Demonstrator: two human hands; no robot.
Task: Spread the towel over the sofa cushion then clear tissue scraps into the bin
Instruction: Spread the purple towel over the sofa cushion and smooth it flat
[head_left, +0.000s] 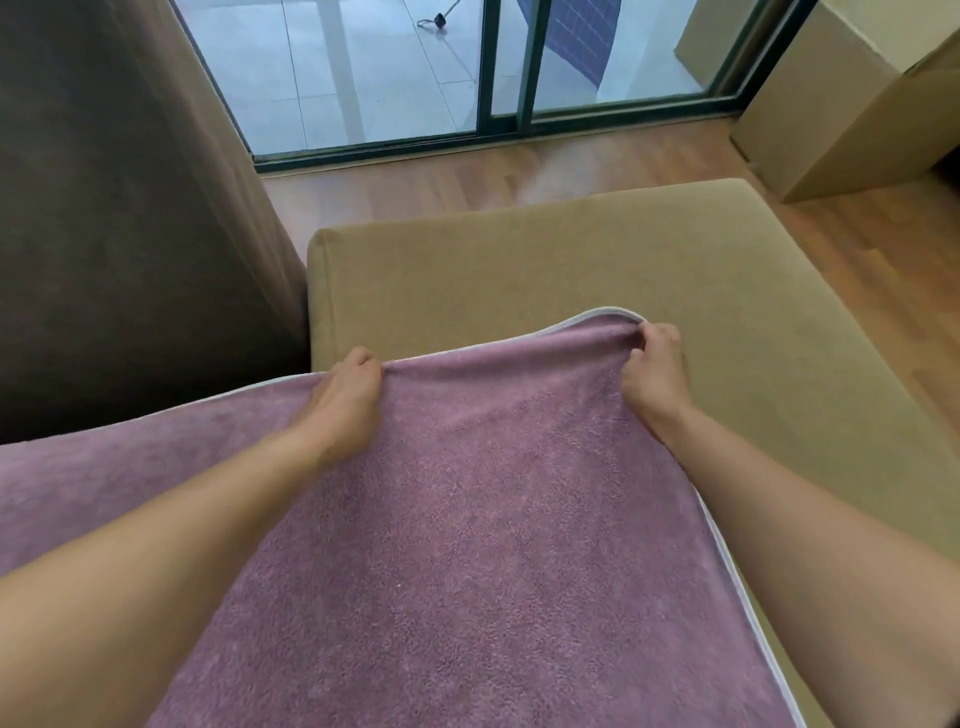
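A mauve towel (483, 509) with a pale trimmed edge lies across the near part of a tan sofa cushion (545, 260). My left hand (348, 400) pinches the towel's far edge at its left. The far right corner is gripped by my right hand (654, 374), and the edge bows upward there. The far half of the cushion is bare. No tissue scraps or bin are in view.
A dark brown curtain (119, 218) hangs at the left beside the cushion. Sliding glass doors (509, 78) stand beyond a strip of wooden floor (467, 182). Cardboard boxes (841, 109) sit at the far right.
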